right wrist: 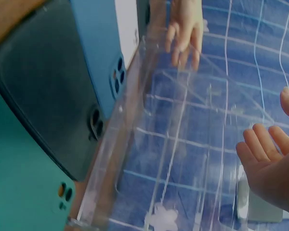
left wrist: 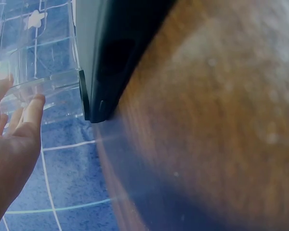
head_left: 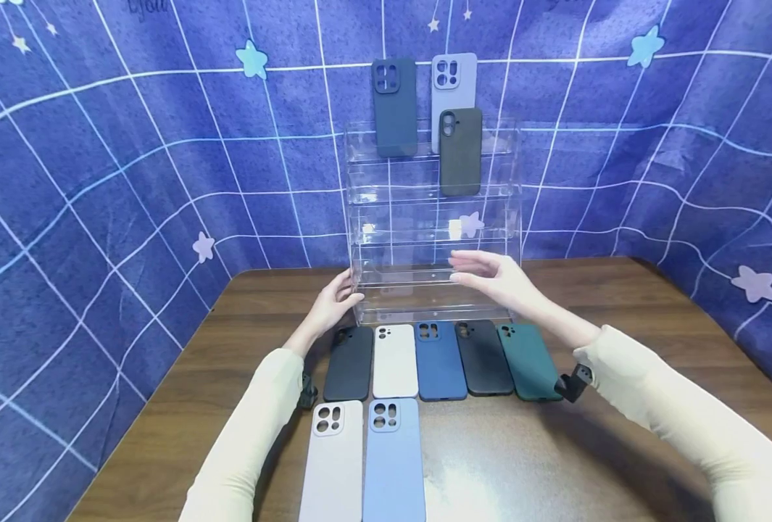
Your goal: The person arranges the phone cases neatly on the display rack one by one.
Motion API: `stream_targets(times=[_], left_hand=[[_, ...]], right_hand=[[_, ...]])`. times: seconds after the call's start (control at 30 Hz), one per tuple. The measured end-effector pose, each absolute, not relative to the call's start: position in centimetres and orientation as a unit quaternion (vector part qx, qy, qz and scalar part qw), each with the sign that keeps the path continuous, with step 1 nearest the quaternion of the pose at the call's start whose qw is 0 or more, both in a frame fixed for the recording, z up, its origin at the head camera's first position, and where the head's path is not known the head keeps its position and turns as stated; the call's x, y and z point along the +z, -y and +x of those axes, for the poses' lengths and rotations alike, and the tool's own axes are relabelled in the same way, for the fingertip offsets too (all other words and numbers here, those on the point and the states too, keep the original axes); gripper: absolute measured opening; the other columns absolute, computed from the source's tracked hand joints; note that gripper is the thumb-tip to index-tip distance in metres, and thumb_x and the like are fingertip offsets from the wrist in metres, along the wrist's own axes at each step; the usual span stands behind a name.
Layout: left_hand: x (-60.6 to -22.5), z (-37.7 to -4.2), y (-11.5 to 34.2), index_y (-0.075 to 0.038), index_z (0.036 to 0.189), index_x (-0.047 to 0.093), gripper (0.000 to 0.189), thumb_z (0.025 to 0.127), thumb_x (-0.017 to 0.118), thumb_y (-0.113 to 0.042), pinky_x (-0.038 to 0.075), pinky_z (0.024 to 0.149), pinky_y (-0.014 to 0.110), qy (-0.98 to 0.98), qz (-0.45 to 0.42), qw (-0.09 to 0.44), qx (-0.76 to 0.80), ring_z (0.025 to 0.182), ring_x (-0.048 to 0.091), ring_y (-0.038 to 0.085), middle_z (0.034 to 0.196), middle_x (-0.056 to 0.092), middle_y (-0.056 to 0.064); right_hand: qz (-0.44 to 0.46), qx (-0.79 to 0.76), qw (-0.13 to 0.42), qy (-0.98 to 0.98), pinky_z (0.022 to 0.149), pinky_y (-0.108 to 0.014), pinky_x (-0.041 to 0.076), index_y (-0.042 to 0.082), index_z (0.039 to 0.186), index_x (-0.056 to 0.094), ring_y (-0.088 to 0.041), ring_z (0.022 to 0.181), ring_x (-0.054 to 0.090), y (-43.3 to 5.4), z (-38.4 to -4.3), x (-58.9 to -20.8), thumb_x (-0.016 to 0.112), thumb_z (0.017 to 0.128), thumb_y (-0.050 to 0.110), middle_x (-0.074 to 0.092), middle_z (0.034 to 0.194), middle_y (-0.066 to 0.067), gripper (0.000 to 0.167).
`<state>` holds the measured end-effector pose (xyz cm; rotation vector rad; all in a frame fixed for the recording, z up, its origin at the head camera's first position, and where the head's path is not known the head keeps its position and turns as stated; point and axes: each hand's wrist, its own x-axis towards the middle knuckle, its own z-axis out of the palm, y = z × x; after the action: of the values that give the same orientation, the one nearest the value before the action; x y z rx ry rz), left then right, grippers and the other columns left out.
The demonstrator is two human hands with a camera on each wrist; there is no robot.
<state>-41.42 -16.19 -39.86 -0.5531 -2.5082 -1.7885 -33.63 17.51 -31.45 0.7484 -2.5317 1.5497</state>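
A clear tiered display rack (head_left: 434,317) stands at the back of the table. My left hand (head_left: 330,301) grips its lower left edge, thumb in front and fingers along the side; the left wrist view shows the same hand (left wrist: 17,144) at a clear edge. My right hand (head_left: 499,279) hovers before the lower right tiers, fingers loosely bent and nothing in them. Its palm (right wrist: 274,168) shows bare in the right wrist view. On the top tier stand a slate-blue phone case (head_left: 395,119) and a lavender phone case (head_left: 446,98). A dark olive phone case (head_left: 460,156) leans one tier lower.
Before the rack lie a black case (head_left: 349,366), a white case (head_left: 395,362), a blue case (head_left: 441,366), another black case (head_left: 485,360) and a green case (head_left: 529,366). Nearer are a pale lilac case (head_left: 333,471) and a light blue case (head_left: 393,471). A starry cloth (head_left: 164,181) hangs behind.
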Motion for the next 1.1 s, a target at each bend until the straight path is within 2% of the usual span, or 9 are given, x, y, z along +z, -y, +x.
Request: stream_targets(times=[0.2,0.37,0.63,0.93,1.1], left_hand=[[-41.2,-42.6,16.6,-0.004,0.148,0.022,0.068,0.092,0.06,-0.014,0.037,0.109,0.042,0.813,-0.178,0.021,-0.554,0.13,0.043,0.036,0.144,0.038,0.024],[-41.2,-42.6,16.6,-0.004,0.148,0.023,0.066,0.093,0.059,-0.012,0.037,0.109,0.042,0.813,-0.178,0.025,-0.554,0.129,0.043,0.036,0.144,0.038,0.023],[-41.2,-42.5,16.4,-0.005,0.148,0.021,0.066,0.093,0.057,-0.011,0.036,0.109,0.042,0.812,-0.175,0.014,-0.557,0.131,0.041,0.036,0.145,0.036,0.023],[-39.0,-40.4,15.9,0.003,0.147,0.019,0.066,0.093,0.056,-0.007,0.033,0.11,0.045,0.803,-0.183,-0.007,-0.567,0.132,0.037,0.042,0.145,0.032,0.029],[-39.1,-40.6,16.1,0.002,0.147,0.02,0.065,0.093,0.056,-0.007,0.033,0.111,0.044,0.801,-0.179,-0.006,-0.571,0.132,0.038,0.04,0.145,0.033,0.028]], right_hand=[[0.26,0.505,0.021,0.823,0.094,-0.035,0.051,0.016,0.133,0.052,-0.023,0.119,0.056,-16.5,-32.2,-32.4,0.066,0.088,0.028,0.059,0.129,-0.008,0.049],[0.272,0.499,0.008,0.823,0.089,-0.032,0.053,0.018,0.131,0.055,-0.026,0.119,0.056,-15.4,-31.1,-33.3,0.068,0.086,0.029,0.061,0.127,-0.006,0.047],[0.313,0.469,-0.027,0.826,0.098,-0.044,0.047,0.019,0.13,0.055,-0.023,0.119,0.056,-13.7,-29.2,-35.5,0.068,0.087,0.027,0.06,0.128,-0.003,0.046],[0.354,0.426,-0.079,0.829,0.103,-0.041,0.043,0.013,0.13,0.057,-0.017,0.123,0.053,-11.7,-27.5,-37.4,0.068,0.087,0.027,0.058,0.131,0.001,0.047],[0.376,0.423,-0.087,0.82,0.102,-0.032,0.045,0.012,0.126,0.06,-0.014,0.122,0.053,-10.5,-27.2,-38.4,0.069,0.085,0.029,0.061,0.128,0.002,0.046]])
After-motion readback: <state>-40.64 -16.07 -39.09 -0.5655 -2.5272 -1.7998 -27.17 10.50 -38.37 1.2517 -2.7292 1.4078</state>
